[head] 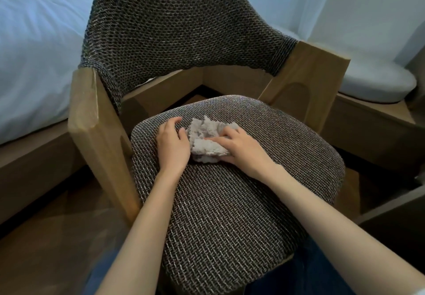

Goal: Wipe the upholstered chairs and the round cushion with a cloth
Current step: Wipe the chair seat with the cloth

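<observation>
Resting on the seat (230, 214), the cloth (203, 144) lies beneath right fingers (230, 132).

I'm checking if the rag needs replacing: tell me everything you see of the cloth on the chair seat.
The cloth is a small, pale grey-white rag, fluffy like terry, crumpled into a loose wad. It lies on the woven brown seat, toward its back. The right hand grips its right side, fingers curled over it; the left hand rests on the seat just beside its left edge. No stains show.
</observation>
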The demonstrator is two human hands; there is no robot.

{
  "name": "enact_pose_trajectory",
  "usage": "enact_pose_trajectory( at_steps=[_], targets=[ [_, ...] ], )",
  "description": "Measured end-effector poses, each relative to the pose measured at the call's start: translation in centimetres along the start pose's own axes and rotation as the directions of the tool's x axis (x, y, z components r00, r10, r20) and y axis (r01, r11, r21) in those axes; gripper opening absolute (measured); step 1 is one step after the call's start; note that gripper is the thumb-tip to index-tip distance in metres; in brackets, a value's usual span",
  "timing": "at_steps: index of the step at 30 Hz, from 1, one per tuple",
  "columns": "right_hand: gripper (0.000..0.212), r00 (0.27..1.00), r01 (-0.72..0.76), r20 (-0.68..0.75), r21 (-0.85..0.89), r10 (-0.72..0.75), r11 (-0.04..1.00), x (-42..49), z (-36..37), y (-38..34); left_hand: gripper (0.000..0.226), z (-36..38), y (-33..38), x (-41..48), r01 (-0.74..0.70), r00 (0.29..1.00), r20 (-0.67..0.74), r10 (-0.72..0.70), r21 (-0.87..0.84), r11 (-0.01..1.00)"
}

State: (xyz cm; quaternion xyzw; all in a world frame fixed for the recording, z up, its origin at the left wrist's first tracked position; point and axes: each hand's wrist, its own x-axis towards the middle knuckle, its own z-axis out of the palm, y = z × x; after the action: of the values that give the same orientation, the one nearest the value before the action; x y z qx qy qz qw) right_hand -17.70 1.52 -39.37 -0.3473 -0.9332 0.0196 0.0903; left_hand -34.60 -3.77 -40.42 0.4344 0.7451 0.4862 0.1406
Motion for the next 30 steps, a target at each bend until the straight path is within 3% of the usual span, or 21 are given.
enact_pose_trajectory(
  at_steps=[3, 6, 7, 8, 10, 11, 12, 13, 15, 18, 21, 26, 30],
  targets=[
    [0.042, 0.981, -0.082, -0.173, 0.048, 0.089, 0.995, 1.4, -1.2, 1.6, 0.038, 0.9, 0.2, 1.3, 0.006, 0.998, 0.056, -0.011, 0.100, 0.995],
    [0.045, 0.896, -0.277, -0.365, -0.014, 0.253, 0.961, 3.9, -2.6, 3.8, 0.043, 2.2, 0.4, 2.5, -0.002, 0.992, 0.122, -0.025, 0.215, 0.977],
    [0.047, 0.876, -0.351, -0.366, -0.037, 0.314, 0.936, 4.8, -2.9, 4.3, 0.044, 2.7, 0.4, 2.9, -0.019, 0.991, 0.131, -0.016, 0.259, 0.966],
    [0.051, 0.876, -0.412, -0.301, -0.058, 0.378, 0.909, 5.6, -2.9, 4.8, 0.044, 3.1, 0.3, 3.3, -0.043, 0.991, 0.137, 0.000, 0.314, 0.948],
    [0.062, 0.885, -0.460, 0.023, -0.104, 0.464, 0.882, 7.0, -2.3, 5.4, 0.044, 3.9, 0.1, 4.1, -0.088, 0.989, 0.144, 0.030, 0.415, 0.906],
    [0.067, 0.855, -0.465, 0.200, -0.109, 0.478, 0.879, 7.5, -1.9, 5.7, 0.043, 4.2, 0.0, 4.5, -0.094, 0.989, 0.147, 0.030, 0.447, 0.890],
    [0.072, 0.833, -0.471, 0.277, -0.100, 0.479, 0.876, 8.1, -1.8, 6.1, 0.043, 4.4, 0.0, 4.8, -0.094, 0.988, 0.153, 0.024, 0.471, 0.877],
    [0.077, 0.841, -0.483, 0.237, -0.075, 0.486, 0.872, 8.4, -1.9, 6.6, 0.043, 4.7, -0.1, 5.1, -0.094, 0.987, 0.160, 0.017, 0.493, 0.865],
    [0.074, 0.879, -0.474, 0.023, -0.050, 0.476, 0.879, 9.0, -1.7, 7.5, 0.043, 5.2, -0.2, 5.6, -0.102, 0.984, 0.178, 0.008, 0.530, 0.842],
    [0.068, 0.899, -0.411, 0.106, -0.129, 0.425, 0.902, 8.8, 0.7, 7.7, 0.043, 5.5, -0.4, 6.1, -0.129, 0.981, 0.190, 0.025, 0.556, 0.821],
    [0.066, 0.912, -0.407, -0.025, -0.158, 0.409, 0.900, 8.4, 2.6, 7.5, 0.042, 5.3, -1.0, 6.7, -0.137, 0.982, 0.185, 0.042, 0.537, 0.832],
    [0.032, 0.959, -0.264, -0.128, -0.065, 0.254, 0.962, 10.1, 2.1, 8.6, 0.041, 4.7, -1.2, 7.1, -0.111, 0.987, 0.158, 0.032, 0.526, 0.843],
    [0.030, 0.891, -0.281, -0.364, 0.027, 0.271, 0.959, 12.7, 0.6, 9.1, 0.041, 4.5, -1.3, 7.2, -0.091, 0.989, 0.146, 0.019, 0.506, 0.858]
  ],
)
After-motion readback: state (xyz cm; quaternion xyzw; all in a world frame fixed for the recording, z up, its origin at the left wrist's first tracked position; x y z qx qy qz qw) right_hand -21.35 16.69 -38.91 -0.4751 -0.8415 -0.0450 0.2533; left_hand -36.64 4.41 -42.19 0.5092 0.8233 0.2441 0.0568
